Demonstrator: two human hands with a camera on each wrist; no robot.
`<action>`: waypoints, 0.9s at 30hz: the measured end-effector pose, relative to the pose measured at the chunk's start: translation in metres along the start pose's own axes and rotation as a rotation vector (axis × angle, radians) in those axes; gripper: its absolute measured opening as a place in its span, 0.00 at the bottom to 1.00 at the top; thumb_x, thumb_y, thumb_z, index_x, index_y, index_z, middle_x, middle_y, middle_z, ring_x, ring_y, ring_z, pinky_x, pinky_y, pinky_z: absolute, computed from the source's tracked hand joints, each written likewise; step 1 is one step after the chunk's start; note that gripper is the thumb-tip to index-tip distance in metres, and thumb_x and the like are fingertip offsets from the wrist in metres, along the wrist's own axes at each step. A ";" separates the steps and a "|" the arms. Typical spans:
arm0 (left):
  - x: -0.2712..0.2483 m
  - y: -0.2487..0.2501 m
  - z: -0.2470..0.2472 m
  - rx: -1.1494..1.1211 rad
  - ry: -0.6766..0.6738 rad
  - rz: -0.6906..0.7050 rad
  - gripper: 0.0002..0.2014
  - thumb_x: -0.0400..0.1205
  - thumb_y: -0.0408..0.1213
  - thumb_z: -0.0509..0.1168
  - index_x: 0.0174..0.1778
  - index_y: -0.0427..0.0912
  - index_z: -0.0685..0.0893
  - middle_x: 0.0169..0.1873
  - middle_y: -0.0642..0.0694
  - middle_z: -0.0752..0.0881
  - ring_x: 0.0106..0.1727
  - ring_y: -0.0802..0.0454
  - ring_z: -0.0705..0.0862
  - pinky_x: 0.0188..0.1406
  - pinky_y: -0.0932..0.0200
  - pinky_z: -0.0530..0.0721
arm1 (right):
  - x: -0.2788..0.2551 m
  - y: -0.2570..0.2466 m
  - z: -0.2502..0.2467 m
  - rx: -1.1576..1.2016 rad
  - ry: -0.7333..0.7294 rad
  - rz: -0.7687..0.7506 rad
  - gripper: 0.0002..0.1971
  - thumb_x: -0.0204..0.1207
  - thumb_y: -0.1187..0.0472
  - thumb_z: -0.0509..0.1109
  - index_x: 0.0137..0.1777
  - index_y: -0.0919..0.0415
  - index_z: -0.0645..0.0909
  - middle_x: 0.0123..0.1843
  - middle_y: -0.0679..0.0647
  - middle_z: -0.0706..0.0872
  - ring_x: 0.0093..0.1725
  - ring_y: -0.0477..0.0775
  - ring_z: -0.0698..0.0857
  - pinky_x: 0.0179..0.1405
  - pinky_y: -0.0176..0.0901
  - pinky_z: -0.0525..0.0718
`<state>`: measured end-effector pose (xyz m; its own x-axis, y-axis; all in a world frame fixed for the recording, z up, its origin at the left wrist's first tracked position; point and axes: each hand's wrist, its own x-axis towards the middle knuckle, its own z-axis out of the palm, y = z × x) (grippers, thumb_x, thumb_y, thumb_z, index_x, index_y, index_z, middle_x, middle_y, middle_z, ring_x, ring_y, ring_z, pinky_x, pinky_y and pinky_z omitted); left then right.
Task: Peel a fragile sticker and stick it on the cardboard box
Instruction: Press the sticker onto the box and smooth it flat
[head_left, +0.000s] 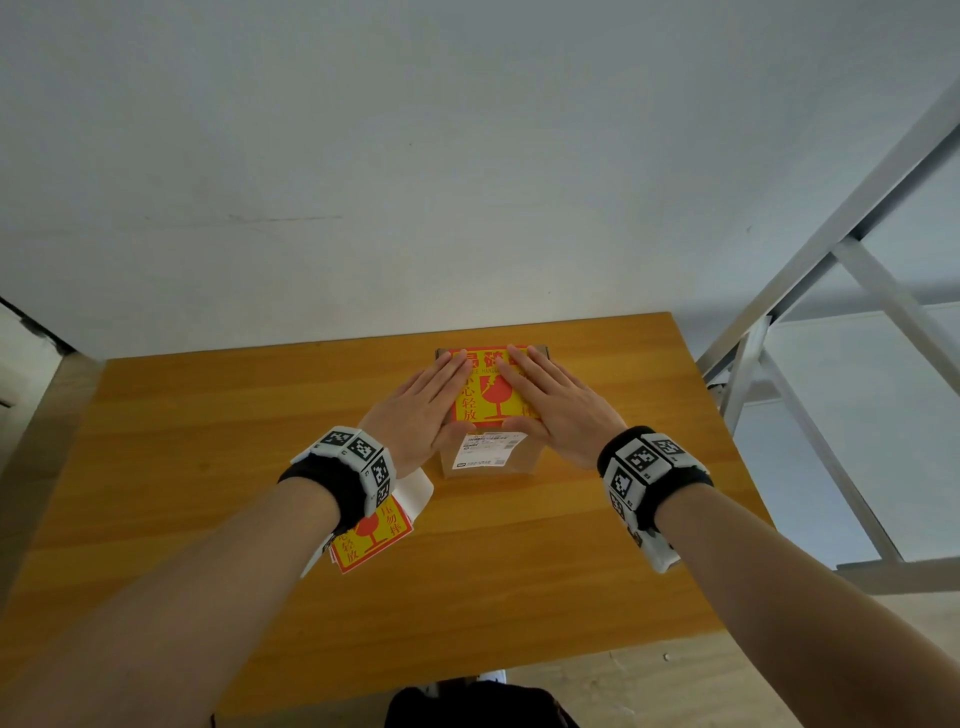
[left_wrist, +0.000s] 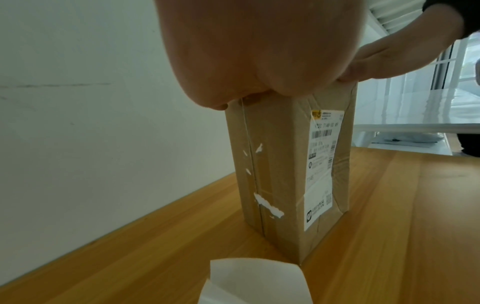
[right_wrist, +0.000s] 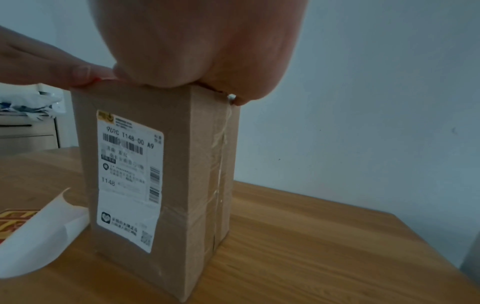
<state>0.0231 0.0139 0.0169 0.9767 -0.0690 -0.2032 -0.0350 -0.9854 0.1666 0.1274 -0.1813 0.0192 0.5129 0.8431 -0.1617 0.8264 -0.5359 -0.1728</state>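
A tall brown cardboard box (head_left: 522, 454) (left_wrist: 280, 174) (right_wrist: 182, 174) stands upright on the wooden table (head_left: 208, 415). A red and yellow fragile sticker (head_left: 485, 397) lies flat on its top face. My left hand (head_left: 423, 402) (left_wrist: 254, 51) presses flat on the sticker's left part, fingers straight. On the sticker's right part my right hand (head_left: 556, 402) (right_wrist: 202, 45) presses flat in the same way. A white shipping label (head_left: 485, 451) (left_wrist: 320, 168) (right_wrist: 127, 179) covers the box's near side.
A stack of more fragile stickers (head_left: 371, 535) (right_wrist: 15, 221) lies under my left wrist, with a curled white backing sheet (head_left: 413, 491) (left_wrist: 249, 281) (right_wrist: 39, 232) beside it. A white wall runs behind the table. A metal frame (head_left: 810, 322) stands to the right.
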 end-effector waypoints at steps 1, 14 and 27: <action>-0.002 -0.001 0.000 -0.002 -0.003 -0.001 0.41 0.75 0.63 0.31 0.82 0.45 0.36 0.84 0.50 0.38 0.77 0.63 0.31 0.79 0.61 0.39 | -0.002 0.001 0.000 -0.002 -0.005 -0.011 0.43 0.69 0.30 0.33 0.82 0.50 0.37 0.86 0.51 0.42 0.85 0.52 0.42 0.83 0.47 0.47; -0.011 0.006 0.000 -0.020 -0.017 -0.019 0.33 0.83 0.58 0.36 0.76 0.49 0.28 0.79 0.55 0.30 0.78 0.61 0.30 0.79 0.61 0.38 | -0.014 0.006 0.002 0.056 0.004 0.004 0.40 0.72 0.35 0.31 0.83 0.53 0.37 0.86 0.50 0.40 0.80 0.43 0.34 0.79 0.40 0.41; 0.011 0.042 0.000 -0.017 0.068 -0.244 0.30 0.86 0.51 0.34 0.83 0.43 0.39 0.84 0.49 0.39 0.84 0.54 0.38 0.85 0.54 0.41 | 0.006 -0.022 0.004 0.095 0.070 0.142 0.31 0.83 0.43 0.37 0.83 0.55 0.40 0.86 0.49 0.42 0.85 0.49 0.40 0.85 0.51 0.43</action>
<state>0.0321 -0.0283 0.0222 0.9678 0.1823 -0.1738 0.2071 -0.9687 0.1372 0.1110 -0.1644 0.0179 0.6402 0.7581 -0.1241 0.7206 -0.6487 -0.2448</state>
